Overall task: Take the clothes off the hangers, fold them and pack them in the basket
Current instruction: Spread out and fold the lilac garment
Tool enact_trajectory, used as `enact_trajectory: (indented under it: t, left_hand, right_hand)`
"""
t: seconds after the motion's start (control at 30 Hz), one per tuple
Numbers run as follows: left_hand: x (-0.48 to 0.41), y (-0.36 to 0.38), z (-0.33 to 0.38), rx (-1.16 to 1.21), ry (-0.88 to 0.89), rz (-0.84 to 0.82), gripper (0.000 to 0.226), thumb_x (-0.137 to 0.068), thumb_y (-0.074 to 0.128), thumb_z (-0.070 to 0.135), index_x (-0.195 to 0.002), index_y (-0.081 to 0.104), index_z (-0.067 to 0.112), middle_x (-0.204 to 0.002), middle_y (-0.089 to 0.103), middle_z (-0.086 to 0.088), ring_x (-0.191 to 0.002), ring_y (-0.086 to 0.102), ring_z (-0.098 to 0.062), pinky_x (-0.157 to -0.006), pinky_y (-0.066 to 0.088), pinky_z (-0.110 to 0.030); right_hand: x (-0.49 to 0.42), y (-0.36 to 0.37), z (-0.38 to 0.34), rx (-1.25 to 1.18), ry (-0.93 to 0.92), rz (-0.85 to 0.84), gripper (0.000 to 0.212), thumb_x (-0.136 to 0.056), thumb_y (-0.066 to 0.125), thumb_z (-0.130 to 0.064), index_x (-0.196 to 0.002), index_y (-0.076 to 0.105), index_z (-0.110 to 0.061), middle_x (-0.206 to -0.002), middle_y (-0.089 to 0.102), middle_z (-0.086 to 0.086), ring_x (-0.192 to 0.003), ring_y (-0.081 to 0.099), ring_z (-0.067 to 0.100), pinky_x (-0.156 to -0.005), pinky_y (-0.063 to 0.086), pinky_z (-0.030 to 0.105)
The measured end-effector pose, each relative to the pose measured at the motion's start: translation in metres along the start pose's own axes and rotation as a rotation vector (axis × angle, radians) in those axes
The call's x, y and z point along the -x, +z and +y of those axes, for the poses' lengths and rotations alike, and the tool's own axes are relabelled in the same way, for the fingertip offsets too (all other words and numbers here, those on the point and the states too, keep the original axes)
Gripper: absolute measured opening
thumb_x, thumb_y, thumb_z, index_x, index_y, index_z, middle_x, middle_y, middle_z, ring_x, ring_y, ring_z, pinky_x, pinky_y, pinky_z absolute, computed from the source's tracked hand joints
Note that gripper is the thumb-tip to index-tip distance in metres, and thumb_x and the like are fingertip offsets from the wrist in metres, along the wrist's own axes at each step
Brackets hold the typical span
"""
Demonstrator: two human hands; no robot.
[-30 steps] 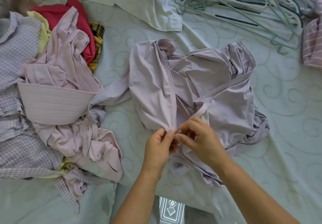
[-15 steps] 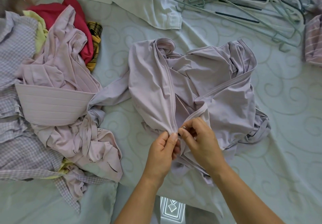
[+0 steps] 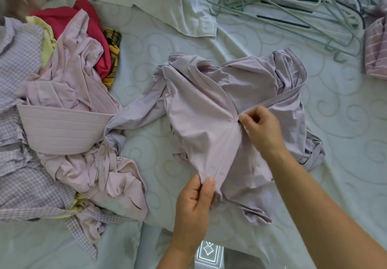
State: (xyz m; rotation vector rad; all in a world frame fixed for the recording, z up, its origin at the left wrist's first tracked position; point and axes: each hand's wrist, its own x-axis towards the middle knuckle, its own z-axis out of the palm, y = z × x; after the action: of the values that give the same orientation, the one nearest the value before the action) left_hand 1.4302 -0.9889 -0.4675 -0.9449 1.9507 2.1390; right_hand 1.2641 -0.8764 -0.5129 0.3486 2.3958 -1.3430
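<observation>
Across the pale bedsheet (image 3: 146,44) a lilac garment (image 3: 199,105) was spread, crumpled. Its front edge was pinched low by the left hand (image 3: 193,203) and higher by the right hand (image 3: 261,128); it would best be pulled taut, then smoothed flat before folding.

I am at home, in a bedroom, working on a bed: a pale quilted mattress cover (image 3: 345,122) with swirl stitching spreads under me, heaped with a pile of loose clothes (image 3: 62,122), and plastic hangers (image 3: 293,6) lie tangled at the far edge.
</observation>
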Motion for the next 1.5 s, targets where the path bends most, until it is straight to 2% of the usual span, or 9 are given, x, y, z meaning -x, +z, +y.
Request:
enact_trajectory:
  t: [0.2, 0.3, 0.4, 0.7, 0.8, 0.9, 1.1, 1.27, 1.5]
  left_hand:
    - [-0.023, -0.042, -0.026, -0.372, -0.213, 0.019, 0.036, -0.087, 0.054, 0.047, -0.079, 0.051, 0.012, -0.072, 0.056, 0.001, -0.073, 0.052, -0.022, -0.057, 0.039, -0.015]
    - [-0.061, -0.034, -0.015, -0.934, 0.168, 0.253, 0.049, -0.085, 0.051, 0.051, -0.106, 0.052, 0.006, -0.105, 0.053, -0.01, -0.099, 0.048, -0.028, -0.081, 0.042, -0.032]
    - [-0.1, 0.013, 0.015, -1.054, 0.354, 0.054, 0.046, -0.087, 0.043, 0.049, -0.109, 0.054, 0.01, -0.108, 0.057, -0.009, -0.102, 0.052, -0.027, -0.082, 0.041, -0.036]
    - [-0.009, 0.009, -0.021, -0.994, 0.558, -0.228, 0.038, -0.1, 0.016, 0.048, -0.076, 0.034, 0.025, -0.052, 0.055, 0.002, -0.044, 0.049, -0.014, -0.041, 0.033, -0.024]
    - [0.015, -0.013, -0.034, -1.15, 0.137, -0.489, 0.073, -0.081, -0.002, 0.077, -0.098, 0.047, 0.025, -0.091, 0.069, 0.012, -0.072, 0.059, 0.005, -0.061, 0.039, -0.009]
    - [-0.012, -0.019, -0.033, -1.067, 0.068, -0.429, 0.127, -0.04, -0.017, 0.095, -0.116, 0.05, 0.017, -0.13, 0.049, 0.001, -0.108, 0.051, -0.012, -0.08, 0.036, -0.021]
    - [-0.104, 0.059, 0.028, -0.753, 0.222, -0.224, 0.044, -0.09, 0.046, 0.05, -0.112, 0.051, 0.013, -0.105, 0.062, -0.009, -0.095, 0.058, -0.027, -0.072, 0.042, -0.034]
    - [-0.079, 0.058, 0.0, -0.798, 0.364, -0.214, 0.067, -0.073, -0.001, 0.083, -0.066, 0.033, 0.025, -0.065, 0.053, -0.005, -0.066, 0.054, -0.032, -0.056, 0.034, -0.035]
    - [-0.06, 0.024, -0.031, -0.778, 0.165, -0.337, 0.064, -0.071, 0.022, 0.084, -0.07, 0.039, 0.023, -0.066, 0.05, 0.0, -0.063, 0.05, -0.017, -0.059, 0.036, -0.032]
  right_hand:
    - [-0.029, -0.011, -0.022, 0.013, -0.073, -0.116, 0.016, -0.086, 0.063, -0.014, -0.071, 0.057, -0.016, -0.069, 0.058, 0.0, -0.071, 0.054, 0.018, -0.074, 0.047, 0.037]
    - [-0.011, -0.002, -0.024, 0.023, -0.039, -0.318, 0.02, -0.088, 0.062, -0.013, -0.07, 0.055, -0.016, -0.067, 0.059, -0.001, -0.068, 0.056, 0.015, -0.074, 0.051, 0.039]
    - [0.004, 0.002, -0.026, -0.07, -0.052, -0.382, 0.021, -0.088, 0.062, -0.011, -0.07, 0.054, -0.017, -0.064, 0.058, -0.002, -0.055, 0.053, 0.001, -0.059, 0.047, 0.02]
    - [-0.046, -0.033, -0.029, 0.063, -0.049, 0.097, 0.028, -0.088, 0.06, -0.012, -0.064, 0.047, -0.019, -0.062, 0.05, -0.004, -0.05, 0.045, -0.001, -0.052, 0.033, 0.012]
    - [-0.061, -0.045, -0.034, 0.05, -0.027, 0.109, 0.016, -0.088, 0.059, -0.013, -0.073, 0.052, -0.012, -0.064, 0.051, -0.003, -0.057, 0.044, 0.007, -0.054, 0.034, 0.012]
    - [-0.038, -0.036, -0.038, -0.043, -0.07, -0.094, 0.019, -0.089, 0.06, -0.011, -0.071, 0.052, -0.013, -0.064, 0.053, -0.001, -0.057, 0.048, 0.006, -0.059, 0.04, 0.02]
    - [0.01, -0.018, -0.032, -0.222, -0.013, -0.261, 0.022, -0.088, 0.06, -0.006, -0.068, 0.051, -0.013, -0.06, 0.054, 0.0, -0.06, 0.051, 0.014, -0.066, 0.045, 0.036]
    - [-0.019, -0.031, -0.028, -0.053, -0.104, -0.062, 0.022, -0.087, 0.061, -0.009, -0.069, 0.051, -0.013, -0.061, 0.053, -0.002, -0.048, 0.045, 0.001, -0.053, 0.037, 0.019]
    - [-0.027, -0.006, -0.013, 0.007, -0.149, -0.19, 0.017, -0.09, 0.057, -0.011, -0.077, 0.054, -0.02, -0.084, 0.055, 0.0, -0.078, 0.051, 0.013, -0.067, 0.04, 0.018]
